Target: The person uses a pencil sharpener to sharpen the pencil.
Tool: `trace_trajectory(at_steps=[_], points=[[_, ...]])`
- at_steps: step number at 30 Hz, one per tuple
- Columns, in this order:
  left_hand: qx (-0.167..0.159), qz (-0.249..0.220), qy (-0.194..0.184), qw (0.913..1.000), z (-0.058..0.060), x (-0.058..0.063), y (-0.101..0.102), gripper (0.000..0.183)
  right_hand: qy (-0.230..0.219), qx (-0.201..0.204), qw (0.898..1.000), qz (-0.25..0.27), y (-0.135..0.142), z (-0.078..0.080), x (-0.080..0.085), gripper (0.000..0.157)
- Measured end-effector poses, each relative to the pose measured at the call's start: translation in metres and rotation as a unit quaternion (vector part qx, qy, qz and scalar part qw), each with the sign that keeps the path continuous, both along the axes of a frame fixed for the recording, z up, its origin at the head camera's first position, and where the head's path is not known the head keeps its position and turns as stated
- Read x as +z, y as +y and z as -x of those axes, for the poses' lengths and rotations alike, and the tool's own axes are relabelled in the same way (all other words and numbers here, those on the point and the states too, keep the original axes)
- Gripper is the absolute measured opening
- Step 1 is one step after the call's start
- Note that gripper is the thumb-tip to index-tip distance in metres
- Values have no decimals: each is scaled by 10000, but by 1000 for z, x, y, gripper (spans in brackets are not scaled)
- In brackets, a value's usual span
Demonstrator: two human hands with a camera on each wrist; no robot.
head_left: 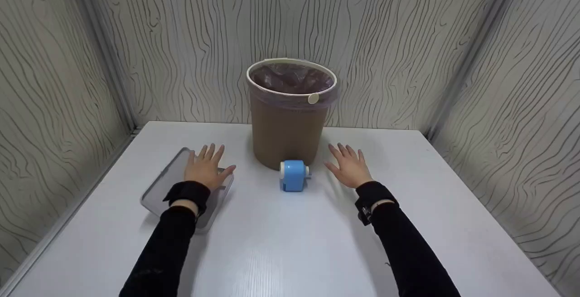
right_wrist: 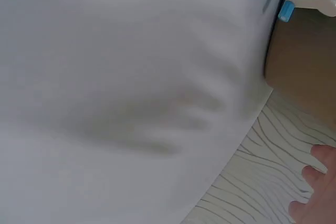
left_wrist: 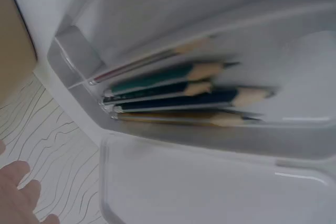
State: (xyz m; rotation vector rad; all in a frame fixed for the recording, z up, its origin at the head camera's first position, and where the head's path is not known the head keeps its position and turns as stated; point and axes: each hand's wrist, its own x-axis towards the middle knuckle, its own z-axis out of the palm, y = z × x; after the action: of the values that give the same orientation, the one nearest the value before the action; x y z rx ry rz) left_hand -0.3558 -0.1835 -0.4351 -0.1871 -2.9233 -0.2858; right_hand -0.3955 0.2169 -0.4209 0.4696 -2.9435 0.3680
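My left hand (head_left: 205, 171), fingers spread, is over a grey see-through plastic case (head_left: 168, 187) at the left of the table. The left wrist view shows several sharpened pencils (left_wrist: 152, 78) lying inside, slightly blurred. A pale flat part like a lid (left_wrist: 210, 182) adjoins the case. My right hand (head_left: 350, 169) hovers above the tabletop with fingers extended, holding nothing. Between the hands stands a blue crank pencil sharpener (head_left: 293, 177); its white crank (right_wrist: 310, 2) shows in the right wrist view.
A brown waste bin (head_left: 287, 129) with a purple liner and cream rim stands directly behind the sharpener. The white table (head_left: 272, 242) is enclosed at the back and sides by wood-grain patterned panels (head_left: 199, 38).
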Motion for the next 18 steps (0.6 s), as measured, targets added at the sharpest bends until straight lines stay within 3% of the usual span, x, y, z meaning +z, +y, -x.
trace_trajectory(at_steps=[5, 18], points=[[-62, -288, 0, 9996, -19, 0, -11, 76, 83, 317, 9995, -31, -23, -3, 6, 62], [10, -275, 447, 9986, -80, -14, -34, 80, 193, 1252, 9919, 1, -86, -9, 14, 55]])
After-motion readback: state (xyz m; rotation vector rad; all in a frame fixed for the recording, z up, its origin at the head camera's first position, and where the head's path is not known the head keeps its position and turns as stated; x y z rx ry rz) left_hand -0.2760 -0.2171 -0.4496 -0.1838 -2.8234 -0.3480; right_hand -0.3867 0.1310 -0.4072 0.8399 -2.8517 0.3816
